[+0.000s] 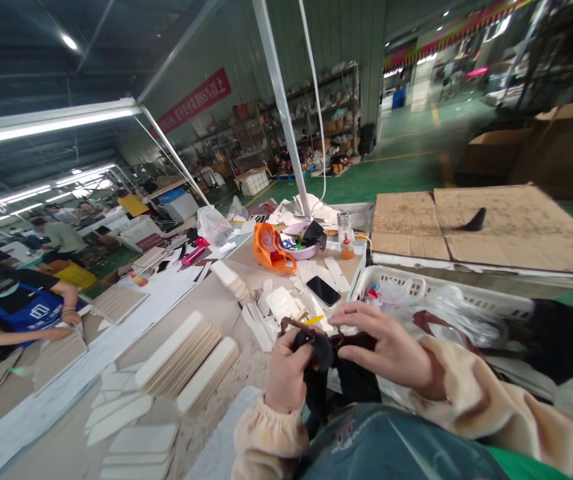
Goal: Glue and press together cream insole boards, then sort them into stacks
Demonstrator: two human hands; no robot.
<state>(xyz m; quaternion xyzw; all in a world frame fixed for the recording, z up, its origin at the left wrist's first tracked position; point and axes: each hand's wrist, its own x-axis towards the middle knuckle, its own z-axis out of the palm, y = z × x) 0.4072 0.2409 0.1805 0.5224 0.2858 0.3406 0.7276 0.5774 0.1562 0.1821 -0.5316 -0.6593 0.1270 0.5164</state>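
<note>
Close to my body, my left hand (289,370) is closed on a dark brown and black limp piece (321,353), perhaps leather or cloth, with a thin brown strap-like edge at the top. My right hand (383,343) grips the same piece from the other side, its thumb below and its fingers bent over the top. Black material hangs down between both hands towards my dark green apron (396,443). Just beyond the fingers shows a slim yellow object (315,320). The exact kind of the dark piece cannot be made out.
Stacks of pale strips (181,353) cover the table to the left. Ahead lie a phone (323,291), an orange bag (269,247) and a glue bottle (347,248). A white basket (496,303) and cardboard (516,227) stand right. A co-worker (31,307) handles sheets far left.
</note>
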